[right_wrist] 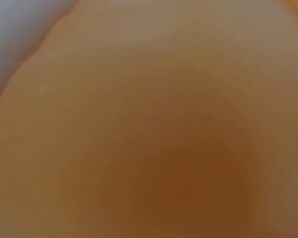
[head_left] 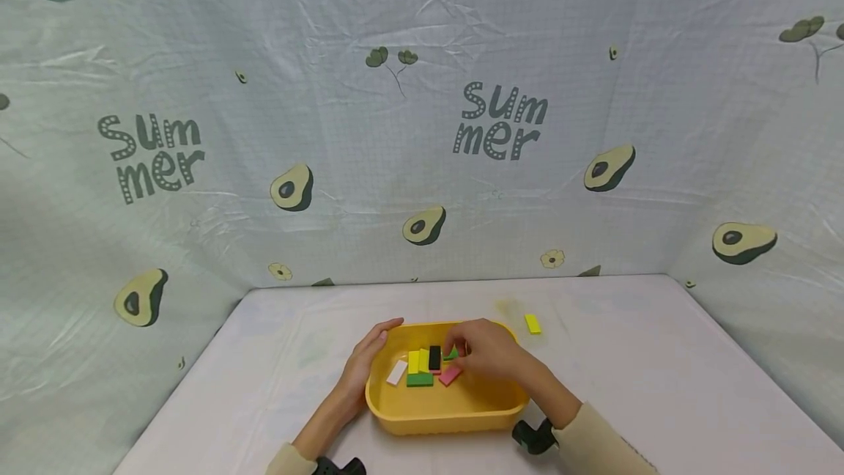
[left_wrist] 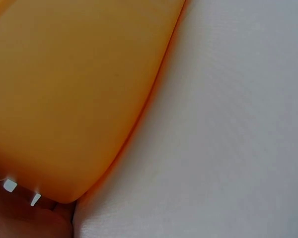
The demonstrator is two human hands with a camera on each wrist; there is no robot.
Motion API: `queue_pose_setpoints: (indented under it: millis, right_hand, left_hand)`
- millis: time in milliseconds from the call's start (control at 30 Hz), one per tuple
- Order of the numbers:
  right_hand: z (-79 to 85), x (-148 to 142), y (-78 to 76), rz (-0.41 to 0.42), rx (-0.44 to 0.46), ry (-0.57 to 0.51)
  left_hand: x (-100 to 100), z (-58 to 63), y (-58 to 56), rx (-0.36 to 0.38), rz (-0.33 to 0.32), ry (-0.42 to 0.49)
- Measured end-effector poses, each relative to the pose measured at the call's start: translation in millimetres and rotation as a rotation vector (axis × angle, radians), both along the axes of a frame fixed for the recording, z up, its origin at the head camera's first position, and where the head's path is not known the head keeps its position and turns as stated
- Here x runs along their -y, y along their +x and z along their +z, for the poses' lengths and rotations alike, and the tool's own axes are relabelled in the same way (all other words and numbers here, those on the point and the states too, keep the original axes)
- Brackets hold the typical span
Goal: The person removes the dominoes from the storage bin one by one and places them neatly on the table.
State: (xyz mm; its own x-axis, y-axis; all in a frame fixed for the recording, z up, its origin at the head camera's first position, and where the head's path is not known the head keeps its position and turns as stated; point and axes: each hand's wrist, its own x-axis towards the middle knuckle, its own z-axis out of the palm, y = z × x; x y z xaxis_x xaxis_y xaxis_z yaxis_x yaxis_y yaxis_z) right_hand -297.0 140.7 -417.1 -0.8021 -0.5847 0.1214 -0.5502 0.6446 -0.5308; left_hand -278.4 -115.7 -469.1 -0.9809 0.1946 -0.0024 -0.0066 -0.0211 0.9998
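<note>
A yellow-orange plastic basket (head_left: 455, 424) sits on the table with several small coloured blocks inside. My left hand (head_left: 359, 363) rests along the basket's left side, its fingers stretched toward the back corner. My right hand (head_left: 491, 347) reaches in over the right side, fingers bent, and pinches a green block (head_left: 451, 353) that they partly cover. Near it are a black block (head_left: 434, 358), a pink block (head_left: 450, 374), yellow blocks (head_left: 413, 362), another green block (head_left: 420, 380) and a white block (head_left: 397, 372). The right wrist view shows only blurred basket wall.
One yellow block (head_left: 532, 324) lies on the white-covered table (head_left: 606, 372), behind the basket to the right. A printed sheet (head_left: 369, 130) with avocados and lettering hangs behind and at both sides.
</note>
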Motion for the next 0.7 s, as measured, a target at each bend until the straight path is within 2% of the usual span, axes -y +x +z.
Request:
queue_pose_setpoints:
  millis: [267, 433, 700]
  right_hand:
    - [-11.8, -1, -0.1, -0.022, -0.095, 0.122]
    - [-17.0, -1, -0.1, -0.017, -0.087, 0.161]
    - [-18.4, -1, -0.1, -0.028, -0.074, 0.166]
  left_hand:
    - [-1, -0.4, 0.5, -0.004, -0.003, -0.005]
    - [0, -0.6, 0.9, -0.006, -0.004, -0.003]
    - [0, -0.1, 0.6, -0.007, -0.003, 0.001]
